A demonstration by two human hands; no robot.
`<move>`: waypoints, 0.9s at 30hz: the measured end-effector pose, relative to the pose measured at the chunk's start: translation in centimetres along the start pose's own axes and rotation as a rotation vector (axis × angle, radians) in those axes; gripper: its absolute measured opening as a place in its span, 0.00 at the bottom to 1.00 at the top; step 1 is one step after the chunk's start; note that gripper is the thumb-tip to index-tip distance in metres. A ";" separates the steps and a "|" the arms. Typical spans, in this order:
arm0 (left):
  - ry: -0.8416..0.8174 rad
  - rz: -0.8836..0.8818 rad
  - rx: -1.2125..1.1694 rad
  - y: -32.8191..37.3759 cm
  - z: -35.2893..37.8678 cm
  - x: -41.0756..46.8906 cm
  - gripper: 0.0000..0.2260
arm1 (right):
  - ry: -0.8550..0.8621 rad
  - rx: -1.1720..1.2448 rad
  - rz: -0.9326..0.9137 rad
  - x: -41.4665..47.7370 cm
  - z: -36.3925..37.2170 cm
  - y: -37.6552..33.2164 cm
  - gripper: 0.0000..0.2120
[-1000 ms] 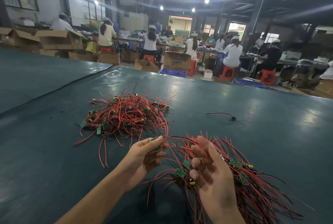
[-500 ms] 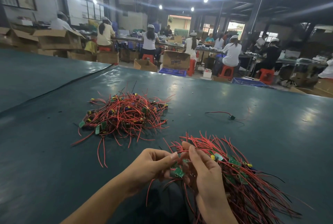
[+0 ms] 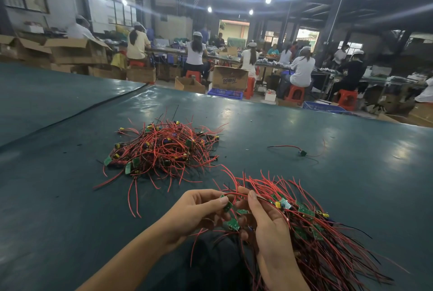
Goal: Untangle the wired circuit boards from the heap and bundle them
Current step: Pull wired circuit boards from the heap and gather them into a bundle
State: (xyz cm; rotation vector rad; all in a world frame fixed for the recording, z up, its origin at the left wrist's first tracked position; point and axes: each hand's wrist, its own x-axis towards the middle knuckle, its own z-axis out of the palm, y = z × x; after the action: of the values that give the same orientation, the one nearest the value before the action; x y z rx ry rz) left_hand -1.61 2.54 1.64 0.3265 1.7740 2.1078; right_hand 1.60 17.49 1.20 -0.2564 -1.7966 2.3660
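Green sheeting covers the wide table (image 3: 70,197), and everything below is placed from the heap (image 3: 164,147), a tangled mound of red wires with small green boards and yellow parts lying on that sheeting. Far beyond the heap, past the table's edge, people sit on red stools at long benches among cardboard boxes (image 3: 230,78).

Nearer the camera than the heap and to its right, apart from it, lies the bundle (image 3: 316,232): wired circuit boards gathered with their red and black leads fanning away from the heap.

On the near side of the heap, the right hand (image 3: 269,227) grips the bundle at the end closest to the heap, fingers curled into the wires and the forefinger laid over 1 red lead. Just beside it, directly in front of the heap, the left hand (image 3: 196,213) pinches 1 small green board (image 3: 226,205) between thumb and forefinger, the other fingers curled beneath.

Well to the right of the heap, 1 stray wired board (image 3: 301,152) lies alone on the sheeting.
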 end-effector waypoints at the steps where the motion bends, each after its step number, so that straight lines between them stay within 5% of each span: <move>1: 0.010 0.001 0.013 -0.1 0.0 0.1 0.16 | -0.003 -0.005 -0.002 0.0 0.0 0.0 0.12; 10: 0.014 0.013 -0.012 -0.3 -0.4 0.2 0.12 | -0.010 -0.115 -0.023 -0.2 0.3 0.4 0.10; 27: -0.002 0.043 0.005 -0.2 -0.7 0.4 0.19 | -0.146 -0.143 -0.087 -0.6 0.5 0.2 0.10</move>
State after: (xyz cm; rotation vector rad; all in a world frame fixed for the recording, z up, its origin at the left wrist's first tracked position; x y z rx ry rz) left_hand -2.27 2.12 1.29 0.3719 1.7862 2.1322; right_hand 2.02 16.79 1.14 -0.0220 -2.0017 2.2534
